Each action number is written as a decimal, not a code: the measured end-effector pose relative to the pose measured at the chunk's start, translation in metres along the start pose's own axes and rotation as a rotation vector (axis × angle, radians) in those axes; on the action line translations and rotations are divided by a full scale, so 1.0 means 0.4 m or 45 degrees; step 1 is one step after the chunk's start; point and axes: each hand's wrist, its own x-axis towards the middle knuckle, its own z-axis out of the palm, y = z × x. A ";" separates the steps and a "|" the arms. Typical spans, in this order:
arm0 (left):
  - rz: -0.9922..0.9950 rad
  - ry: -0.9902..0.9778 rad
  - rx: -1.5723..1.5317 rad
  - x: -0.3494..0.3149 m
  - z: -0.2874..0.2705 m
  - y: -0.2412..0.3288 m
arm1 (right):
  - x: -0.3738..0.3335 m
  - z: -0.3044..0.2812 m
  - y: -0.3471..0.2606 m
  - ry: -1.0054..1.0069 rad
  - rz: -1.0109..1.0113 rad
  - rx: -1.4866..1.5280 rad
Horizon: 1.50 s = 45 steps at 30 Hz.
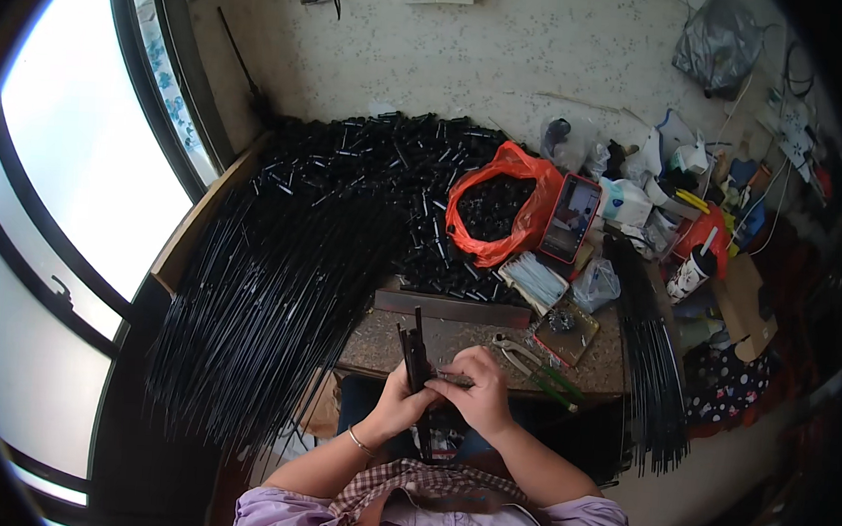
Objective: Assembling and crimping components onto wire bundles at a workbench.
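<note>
Close to my body, my left hand is wrapped round a few slim black rods that stand nearly upright above the fist. Their lower ends run down between my forearms. Right beside it, my right hand is closed, its thumb and fingertips meeting the rods. A small greyish piece shows in its pinch, too small to make out. On the worktop by my right hand lie pliers with green handles. Farther back, an orange-red plastic bag stands open with small black parts inside.
A big heap of long black rods hangs over the left front edge. Behind lies a pile of short black tubes. A metal bar borders it. At right are a propped phone, white ties, more rods and a patterned cup.
</note>
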 end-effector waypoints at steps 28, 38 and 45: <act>0.738 -0.047 0.221 0.065 -0.081 0.271 | -0.028 -0.234 -0.244 -0.309 -0.325 -0.671; 0.572 0.070 0.163 0.025 -0.045 0.314 | 0.008 -0.246 -0.264 -0.416 -0.432 -0.407; 0.529 -0.192 0.061 0.034 -0.016 0.319 | -0.072 -0.190 -0.174 -1.013 1.000 1.101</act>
